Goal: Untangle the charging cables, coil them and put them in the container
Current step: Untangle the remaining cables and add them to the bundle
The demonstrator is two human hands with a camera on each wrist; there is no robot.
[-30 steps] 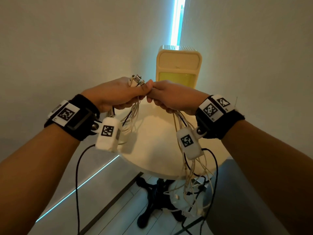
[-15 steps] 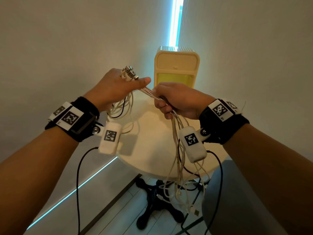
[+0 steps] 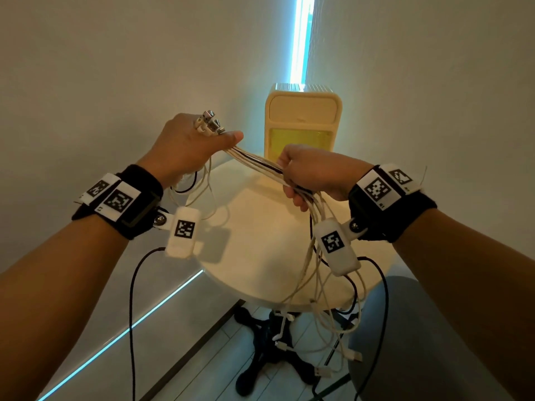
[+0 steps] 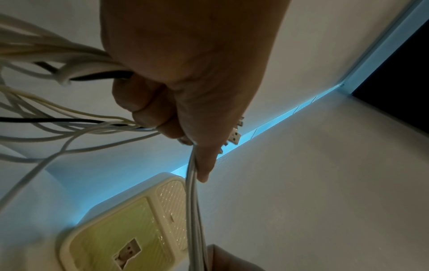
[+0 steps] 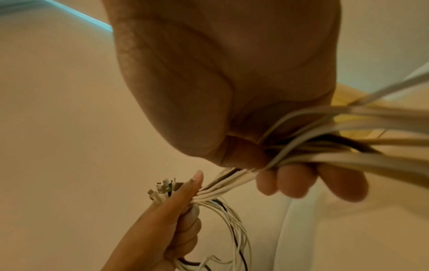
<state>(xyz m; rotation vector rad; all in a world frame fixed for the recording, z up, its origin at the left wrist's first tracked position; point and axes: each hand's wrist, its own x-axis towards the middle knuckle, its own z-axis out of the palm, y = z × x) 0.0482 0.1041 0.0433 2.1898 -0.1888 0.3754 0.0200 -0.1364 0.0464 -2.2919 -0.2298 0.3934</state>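
A bundle of white charging cables [image 3: 254, 160] with one black cable among them stretches between my two hands above the round table. My left hand [image 3: 191, 146] grips the bundle near its plug ends [image 3: 210, 124], which stick up past the knuckles; loose loops hang below it [image 4: 69, 128]. My right hand [image 3: 312, 172] is curled round the same bundle [image 5: 232, 181] a short way along. The rest of the cables hang down from it past the table edge, their plugs [image 3: 321, 371] dangling near the floor. The cream container [image 3: 302, 111] with a yellow front stands at the table's back.
The round cream table [image 3: 260, 256] sits in a wall corner on a black pedestal base [image 3: 260, 357]. A grey seat [image 3: 405, 342] is at the lower right. Black wrist-camera leads hang from both wrists. A lit strip runs along the wall's foot at the left.
My hands have drawn apart: the left has risen up and left with the plug ends, the right has slid down along the bundle, so a longer stretch of cable spans between them.
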